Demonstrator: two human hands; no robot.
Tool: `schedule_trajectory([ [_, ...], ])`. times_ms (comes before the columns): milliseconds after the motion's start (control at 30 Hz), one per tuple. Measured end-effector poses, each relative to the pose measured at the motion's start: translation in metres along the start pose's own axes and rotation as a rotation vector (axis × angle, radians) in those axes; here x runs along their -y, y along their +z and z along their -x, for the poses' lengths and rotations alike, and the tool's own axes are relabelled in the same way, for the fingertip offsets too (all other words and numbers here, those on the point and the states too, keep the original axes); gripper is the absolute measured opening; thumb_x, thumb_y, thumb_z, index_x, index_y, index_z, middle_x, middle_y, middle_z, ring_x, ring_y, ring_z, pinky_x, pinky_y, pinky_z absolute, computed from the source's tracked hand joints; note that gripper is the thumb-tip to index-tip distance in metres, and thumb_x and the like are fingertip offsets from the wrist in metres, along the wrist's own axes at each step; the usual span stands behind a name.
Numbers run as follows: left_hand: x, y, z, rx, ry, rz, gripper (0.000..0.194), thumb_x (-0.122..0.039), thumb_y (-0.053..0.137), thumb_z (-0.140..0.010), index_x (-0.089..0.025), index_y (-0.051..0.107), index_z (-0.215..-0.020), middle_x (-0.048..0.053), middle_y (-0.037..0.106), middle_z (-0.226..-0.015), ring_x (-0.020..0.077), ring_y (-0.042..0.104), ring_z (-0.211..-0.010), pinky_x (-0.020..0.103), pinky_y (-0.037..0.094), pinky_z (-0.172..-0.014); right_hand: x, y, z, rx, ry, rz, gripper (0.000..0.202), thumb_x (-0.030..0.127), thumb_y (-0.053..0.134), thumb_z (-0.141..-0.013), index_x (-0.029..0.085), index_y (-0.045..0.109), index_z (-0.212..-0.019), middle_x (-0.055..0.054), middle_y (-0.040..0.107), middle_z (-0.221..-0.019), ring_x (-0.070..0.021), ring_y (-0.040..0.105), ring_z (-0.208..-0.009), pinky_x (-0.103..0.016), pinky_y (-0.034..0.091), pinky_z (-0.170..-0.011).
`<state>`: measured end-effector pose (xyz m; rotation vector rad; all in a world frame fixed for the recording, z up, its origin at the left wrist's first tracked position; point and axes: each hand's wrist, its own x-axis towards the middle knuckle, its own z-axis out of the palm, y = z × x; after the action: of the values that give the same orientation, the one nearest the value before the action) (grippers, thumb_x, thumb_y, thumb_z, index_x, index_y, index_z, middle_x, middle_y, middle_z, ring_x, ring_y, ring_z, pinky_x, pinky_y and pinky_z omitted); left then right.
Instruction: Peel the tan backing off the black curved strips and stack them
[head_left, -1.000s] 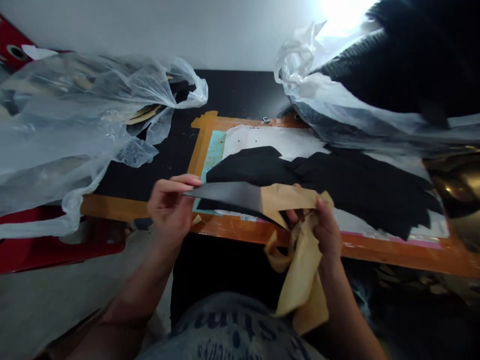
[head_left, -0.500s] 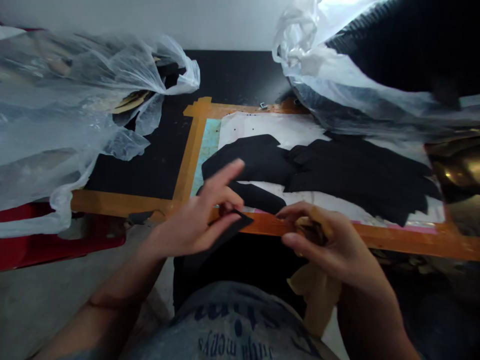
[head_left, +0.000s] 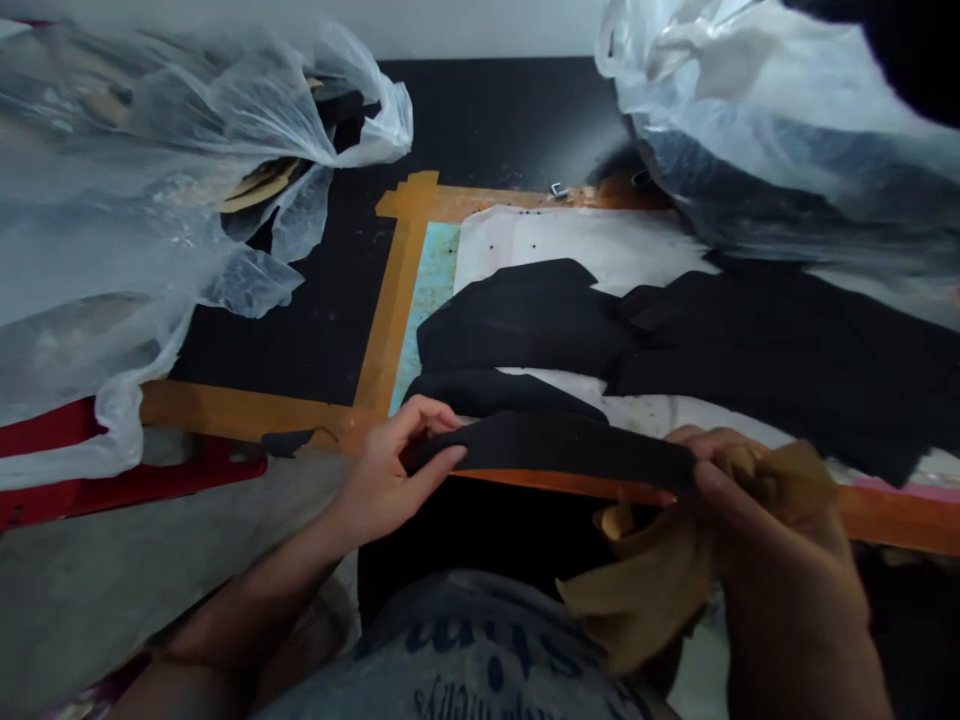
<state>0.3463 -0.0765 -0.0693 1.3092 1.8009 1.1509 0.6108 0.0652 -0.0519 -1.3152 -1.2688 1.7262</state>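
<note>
Between my two hands a black strip of fabric-like material (head_left: pixel 570 447) is stretched out along the table's near edge. My left hand (head_left: pixel 405 465) pinches its left end between thumb and fingers. The strip's right end is gripped in my right hand (head_left: pixel 772 510), which also has a crumpled tan paper-like sheet (head_left: pixel 652 590) bunched in the palm and hanging below. Just beyond the strip, several flat black cut pieces (head_left: pixel 525 315) lie overlapping on a white sheet (head_left: pixel 585 232).
Brown tape (head_left: pixel 405 280) edges the work area. A clear plastic bag (head_left: pixel 150 200) with tan and black pieces lies at left, another plastic bag (head_left: pixel 720 130) at back right. A small metal clip (head_left: pixel 559 190) sits near the back. Something red (head_left: pixel 202 480) is at lower left.
My right hand has moved right and now holds the black strip's right end, so the strip is stretched out. The left hand's raised finger has closed down. The view has shifted slightly.
</note>
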Motion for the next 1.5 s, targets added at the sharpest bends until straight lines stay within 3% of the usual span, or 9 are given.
schedule_trajectory([
  [133, 0.010, -0.006, -0.010, -0.222, -0.007, -0.125, 0.016, -0.022, 0.069, -0.093, -0.023, 0.071, -0.108, 0.004, 0.067, -0.104, 0.0149, 0.067, -0.092, 0.025, 0.055, -0.073, -0.012, 0.004, -0.006, -0.009, -0.140, 0.161, 0.020, 0.036, 0.087, -0.076, 0.024, 0.072, -0.077, -0.006, 0.070, -0.096, -0.0271, 0.068, -0.100, -0.032, 0.054, -0.074],
  [300, 0.020, -0.003, -0.020, -0.314, 0.047, -0.298, 0.022, -0.022, 0.069, -0.094, -0.027, 0.076, -0.115, 0.004, 0.063, -0.109, 0.0152, 0.064, -0.100, 0.029, 0.054, -0.085, -0.018, 0.013, -0.018, -0.033, -0.275, 0.508, 0.020, 0.034, 0.078, -0.087, 0.021, 0.069, -0.074, -0.005, 0.071, -0.099, -0.0197, 0.066, -0.080, -0.031, 0.048, -0.066],
  [467, 0.022, -0.001, -0.025, -0.315, 0.012, -0.366, 0.024, -0.025, 0.067, -0.095, -0.027, 0.074, -0.119, 0.003, 0.066, -0.103, 0.0160, 0.065, -0.096, 0.031, 0.056, -0.086, -0.021, 0.020, -0.027, -0.031, -0.291, 0.627, 0.014, 0.034, 0.076, -0.090, 0.023, 0.068, -0.084, -0.003, 0.070, -0.095, -0.0168, 0.062, -0.070, -0.031, 0.046, -0.063],
  [933, 0.019, 0.000, -0.028, -0.271, 0.012, -0.428, 0.024, -0.020, 0.066, -0.095, -0.026, 0.073, -0.117, 0.002, 0.066, -0.101, 0.0158, 0.065, -0.094, 0.031, 0.055, -0.083, -0.021, 0.023, -0.034, 0.052, -0.401, 0.811, 0.022, 0.029, 0.071, -0.092, 0.023, 0.057, -0.076, -0.003, 0.067, -0.090, -0.0186, 0.064, -0.077, -0.031, 0.044, -0.068],
  [1167, 0.022, -0.012, -0.025, -0.344, -0.054, -0.657, 0.044, -0.033, 0.082, -0.084, -0.022, 0.063, -0.122, 0.004, 0.060, -0.101, 0.0201, 0.062, -0.091, 0.035, 0.056, -0.084, -0.014, 0.014, -0.042, 0.110, -0.506, 1.279, 0.046, 0.057, 0.049, -0.102, 0.024, 0.045, -0.070, -0.003, 0.055, -0.072, -0.0176, 0.049, -0.058, -0.032, 0.031, -0.056],
  [1267, 0.027, -0.016, -0.019, -0.320, -0.054, -0.643, 0.033, -0.028, 0.075, -0.090, -0.021, 0.062, -0.119, 0.006, 0.061, -0.106, 0.0209, 0.064, -0.098, 0.036, 0.057, -0.089, -0.009, 0.003, -0.046, 0.093, -0.447, 1.413, 0.062, 0.077, 0.043, -0.095, 0.024, 0.045, -0.063, -0.003, 0.052, -0.063, -0.0179, 0.044, -0.051, -0.032, 0.027, -0.053],
  [1333, 0.028, -0.015, -0.016, -0.328, -0.028, -0.668, 0.028, -0.023, 0.068, -0.094, -0.020, 0.062, -0.121, 0.008, 0.062, -0.111, 0.0225, 0.064, -0.105, 0.038, 0.056, -0.095, -0.006, -0.003, -0.047, 0.107, -0.396, 1.415, 0.064, 0.081, 0.046, -0.092, 0.024, 0.048, -0.061, -0.003, 0.053, -0.060, -0.0182, 0.046, -0.051, -0.031, 0.028, -0.052],
  [1433, 0.020, -0.006, -0.014, -0.339, 0.117, -0.746, 0.033, -0.015, 0.062, -0.096, -0.020, 0.062, -0.129, 0.013, 0.062, -0.128, 0.0267, 0.061, -0.122, 0.044, 0.051, -0.107, -0.001, -0.007, -0.045, 0.173, -0.355, 1.254, 0.047, 0.064, 0.056, -0.095, 0.023, 0.059, -0.072, -0.002, 0.060, -0.065, -0.0182, 0.055, -0.057, -0.031, 0.036, -0.056],
  [1500, 0.012, 0.005, -0.015, -0.206, 0.266, -0.744, 0.042, -0.013, 0.059, -0.097, -0.019, 0.057, -0.138, 0.016, 0.057, -0.144, 0.0280, 0.055, -0.135, 0.046, 0.046, -0.114, 0.000, -0.006, -0.042, 0.167, -0.372, 1.145, 0.027, 0.047, 0.059, -0.097, 0.023, 0.066, -0.085, -0.003, 0.068, -0.077, -0.0189, 0.063, -0.068, -0.030, 0.042, -0.063],
])
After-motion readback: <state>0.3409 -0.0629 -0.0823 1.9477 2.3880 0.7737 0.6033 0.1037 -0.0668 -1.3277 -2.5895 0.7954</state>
